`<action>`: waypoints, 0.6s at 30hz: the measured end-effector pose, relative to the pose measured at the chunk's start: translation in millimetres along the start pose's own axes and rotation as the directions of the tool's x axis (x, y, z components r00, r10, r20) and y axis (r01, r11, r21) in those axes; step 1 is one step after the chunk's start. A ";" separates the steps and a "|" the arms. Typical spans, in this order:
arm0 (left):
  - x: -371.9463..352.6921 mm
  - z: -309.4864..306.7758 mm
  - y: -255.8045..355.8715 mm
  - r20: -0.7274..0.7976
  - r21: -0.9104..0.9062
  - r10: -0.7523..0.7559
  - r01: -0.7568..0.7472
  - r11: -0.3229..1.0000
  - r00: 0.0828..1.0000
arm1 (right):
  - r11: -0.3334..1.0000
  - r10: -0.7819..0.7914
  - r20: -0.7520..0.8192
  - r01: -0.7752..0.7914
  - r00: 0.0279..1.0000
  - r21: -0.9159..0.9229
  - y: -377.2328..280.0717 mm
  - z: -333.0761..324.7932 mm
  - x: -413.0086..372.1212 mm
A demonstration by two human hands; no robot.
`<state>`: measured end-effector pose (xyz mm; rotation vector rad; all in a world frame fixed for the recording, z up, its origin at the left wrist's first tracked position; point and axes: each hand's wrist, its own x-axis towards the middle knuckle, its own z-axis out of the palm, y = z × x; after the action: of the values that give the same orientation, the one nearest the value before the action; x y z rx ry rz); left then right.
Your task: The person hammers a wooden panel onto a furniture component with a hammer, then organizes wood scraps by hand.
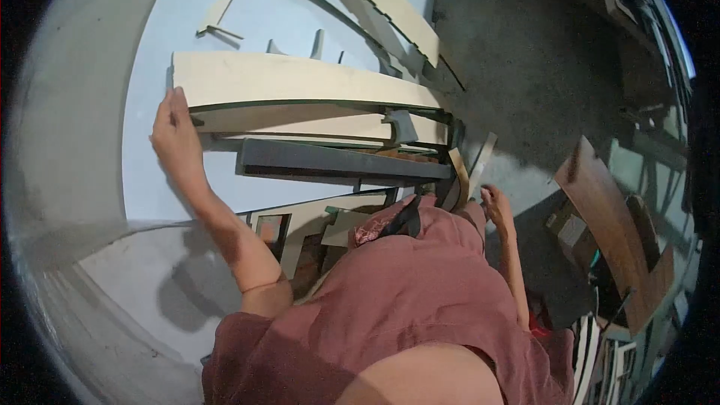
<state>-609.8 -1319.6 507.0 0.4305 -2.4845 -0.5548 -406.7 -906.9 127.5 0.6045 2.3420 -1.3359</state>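
My left hand (176, 126) is at the left end of a long, pale curved board (300, 79), its fingers pressed together on the board's end. Below that board lies a second pale board (300, 121), and a small grey curved piece (403, 126) rests at its right part. Nearer my body is a long dark grey bar (337, 161). On the right, my right hand (495, 202) hangs beside my body with curled fingers, close to a thin pale strip (482, 161); whether it holds anything is too small to tell.
The boards lie on a light blue-white surface (154, 180). More pale pieces (382, 0) are at the top. Brown curved panels (607, 217) and a box (571, 232) stand at the right on the grey floor (517, 52). Cut frames (360, 202) lie near my waist.
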 end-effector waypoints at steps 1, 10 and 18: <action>-8.0 -0.8 9.2 0.015 -0.009 0.007 -0.006 1.000 1.000 | 0.999 -0.051 0.029 0.050 0.998 0.012 -23.1 -4.7 1.4; -69.7 14.7 136.1 -0.144 -0.066 0.639 -0.651 0.756 0.756 | 0.652 -0.746 -0.230 0.756 0.626 -0.056 -273.2 -72.5 2.3; -94.4 44.8 211.3 -0.274 -0.237 0.916 -0.943 0.232 0.294 | 0.516 -0.720 -0.585 0.851 0.374 -0.092 -320.6 -114.6 0.1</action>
<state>-599.0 -1085.3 530.3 -1.1730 -1.9507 -0.4002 -591.2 -953.5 409.8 -0.2562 3.2060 -2.0842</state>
